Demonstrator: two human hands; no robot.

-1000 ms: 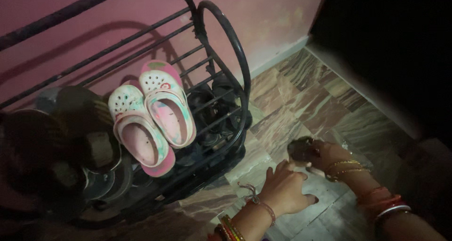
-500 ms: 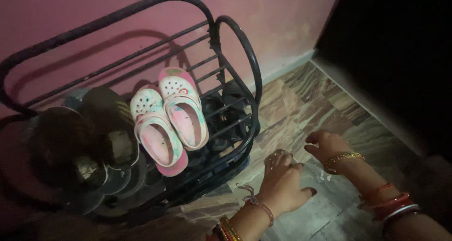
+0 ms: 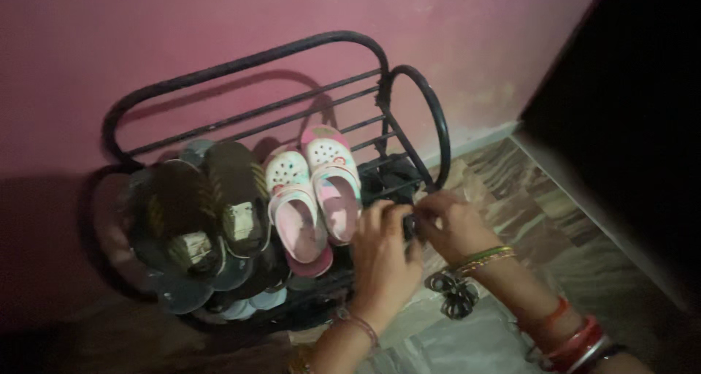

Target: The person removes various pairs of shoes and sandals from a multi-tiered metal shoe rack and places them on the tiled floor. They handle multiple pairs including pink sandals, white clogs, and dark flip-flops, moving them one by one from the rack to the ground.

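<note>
Hands (image 3: pixel 387 253) (image 3: pixel 453 224) crowd rack (image 3: pixel 416 89) edge beside pink clogs (image 3: pixel 314 191).

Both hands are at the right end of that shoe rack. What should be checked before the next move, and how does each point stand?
1. Left hand at black metal shoe rack, right end: ok.
2. Right hand beside it, fingers close together: ok.
3. What the fingers grip: cannot tell, dark and hidden.
4. Pink and white clogs lying on rack, untouched: ok.
5. Dark sandals stacked at left, overlapping: ok.
6. Lighting: not ok, dim.
</note>
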